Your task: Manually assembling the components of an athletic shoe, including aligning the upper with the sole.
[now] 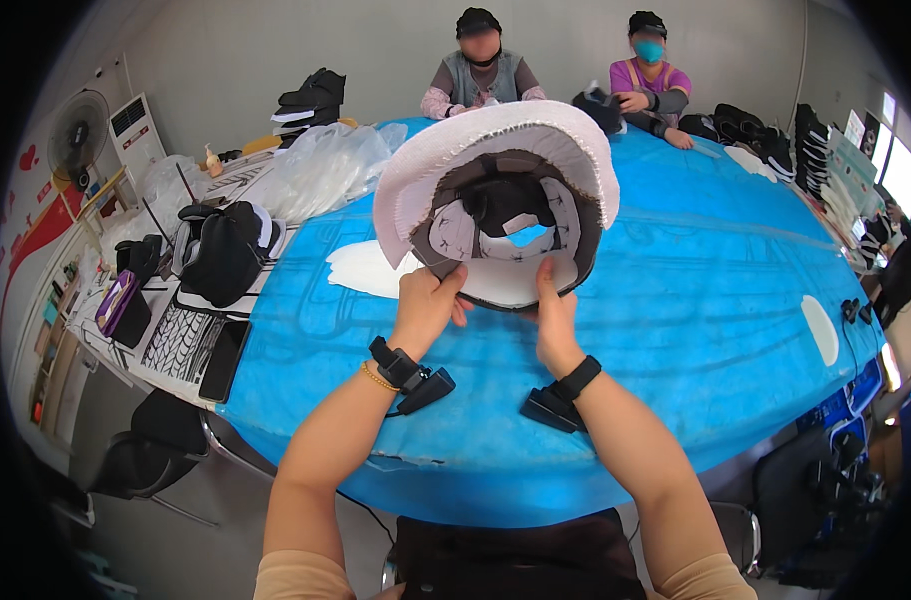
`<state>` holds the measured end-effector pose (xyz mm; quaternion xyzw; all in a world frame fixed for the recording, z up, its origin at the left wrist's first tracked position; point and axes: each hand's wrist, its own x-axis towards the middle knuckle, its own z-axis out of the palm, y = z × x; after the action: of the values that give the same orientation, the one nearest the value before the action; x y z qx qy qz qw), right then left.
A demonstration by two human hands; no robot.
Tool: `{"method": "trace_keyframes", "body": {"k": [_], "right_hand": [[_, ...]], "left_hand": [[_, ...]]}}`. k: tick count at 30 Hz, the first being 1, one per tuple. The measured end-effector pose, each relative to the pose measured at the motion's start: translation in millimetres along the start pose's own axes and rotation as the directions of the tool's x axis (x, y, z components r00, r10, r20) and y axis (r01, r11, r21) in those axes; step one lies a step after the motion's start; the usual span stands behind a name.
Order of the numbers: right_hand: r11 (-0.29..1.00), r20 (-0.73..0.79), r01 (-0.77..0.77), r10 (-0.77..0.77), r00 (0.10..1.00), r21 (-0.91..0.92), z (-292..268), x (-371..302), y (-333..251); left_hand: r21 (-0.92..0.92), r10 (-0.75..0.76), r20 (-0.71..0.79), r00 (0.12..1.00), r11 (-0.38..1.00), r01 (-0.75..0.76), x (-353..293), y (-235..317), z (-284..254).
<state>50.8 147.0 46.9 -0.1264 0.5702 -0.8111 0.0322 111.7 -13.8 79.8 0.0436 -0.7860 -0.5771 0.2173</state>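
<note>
In front of me, above the blue-covered table, I hold an unfinished hat (pixel 453 232) with its inside facing me. A wide whitish brim (pixel 400 175) with visible edge stitching curves over its top and sides. Dark fabric and pale padded lining show inside, and blue is visible through a gap at the back. My left hand (pixel 427 305) pinches the lower rim on the left. My right hand (pixel 555 318) grips the same rim further right, thumb over a smooth white strip (pixel 505 282). Both wrists wear black strapped devices.
A flat white piece (pixel 370 270) lies behind my left hand, another white oval (pixel 819 330) at the right edge. Black hats (pixel 220 255), clear plastic bags (pixel 325 170) and a phone (pixel 225 360) lie left. Two people (pixel 480 75) sit across the table; black items are piled far right.
</note>
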Motion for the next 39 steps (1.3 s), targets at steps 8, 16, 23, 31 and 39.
{"method": "trace_keyframes", "body": {"k": [8,16,23,31,39], "right_hand": [[0.990,-0.035,0.124,-0.122,0.992,0.069,3.9,7.0,12.7],[0.976,0.002,0.191,-0.192,0.981,0.107,-6.0,14.1,24.2],[0.978,0.258,-0.191,0.207,0.944,-0.088,-11.7,9.7,-5.2],[0.816,0.556,-0.101,0.471,0.685,-0.569,-20.6,18.2,-27.5],[0.579,0.680,0.653,-0.216,0.701,-0.489,4.6,-1.4,-15.3]], "left_hand": [[-0.301,-0.040,0.072,0.997,0.952,0.060,9.2,-20.9,-4.4],[-0.339,0.039,0.167,0.985,0.941,0.020,4.4,-39.5,-10.4],[-0.343,-0.156,0.063,0.986,0.924,0.168,2.7,-22.3,-1.6],[-0.281,-0.135,-0.038,0.990,0.952,0.119,12.8,-20.0,-7.0],[-0.232,0.033,0.040,0.999,0.973,-0.023,1.4,-38.3,7.2]]}}
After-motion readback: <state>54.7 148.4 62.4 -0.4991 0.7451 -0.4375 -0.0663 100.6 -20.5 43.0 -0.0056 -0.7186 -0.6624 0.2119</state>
